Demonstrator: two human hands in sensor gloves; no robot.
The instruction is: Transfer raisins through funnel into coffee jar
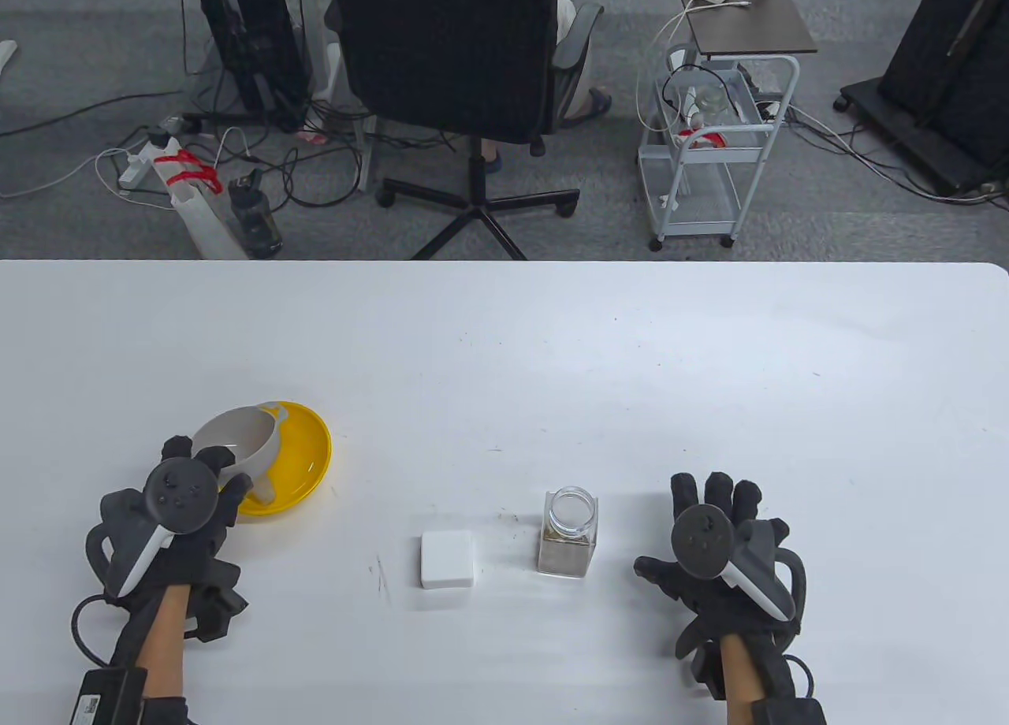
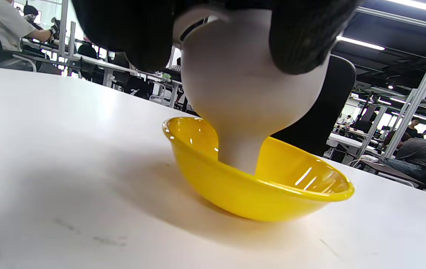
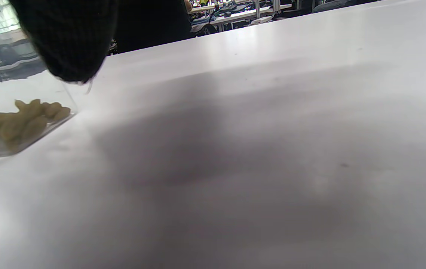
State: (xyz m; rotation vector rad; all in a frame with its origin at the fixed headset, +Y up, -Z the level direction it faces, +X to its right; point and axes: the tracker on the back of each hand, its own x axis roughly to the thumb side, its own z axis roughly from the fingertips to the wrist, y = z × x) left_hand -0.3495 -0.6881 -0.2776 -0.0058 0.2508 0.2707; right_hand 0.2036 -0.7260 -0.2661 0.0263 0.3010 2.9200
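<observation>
My left hand [image 1: 185, 488] grips a white funnel [image 1: 240, 437], tilted, with its spout down inside a yellow bowl [image 1: 303, 453]. In the left wrist view my fingers [image 2: 299, 37] wrap the funnel's body [image 2: 242, 93] and the spout dips into the bowl [image 2: 235, 190], which looks empty there. A clear square jar [image 1: 567, 532] stands open at the middle right, with raisins in its bottom. My right hand [image 1: 721, 544] lies open on the table, just right of the jar and apart from it. In the right wrist view the jar's corner with raisins [image 3: 18, 123] shows at the left.
A white square lid [image 1: 447, 559] lies on the table, left of the jar. The white table [image 1: 552, 362] stretches far behind. An office chair [image 1: 465, 87] and a wire cart [image 1: 709, 158] stand beyond the table's far edge.
</observation>
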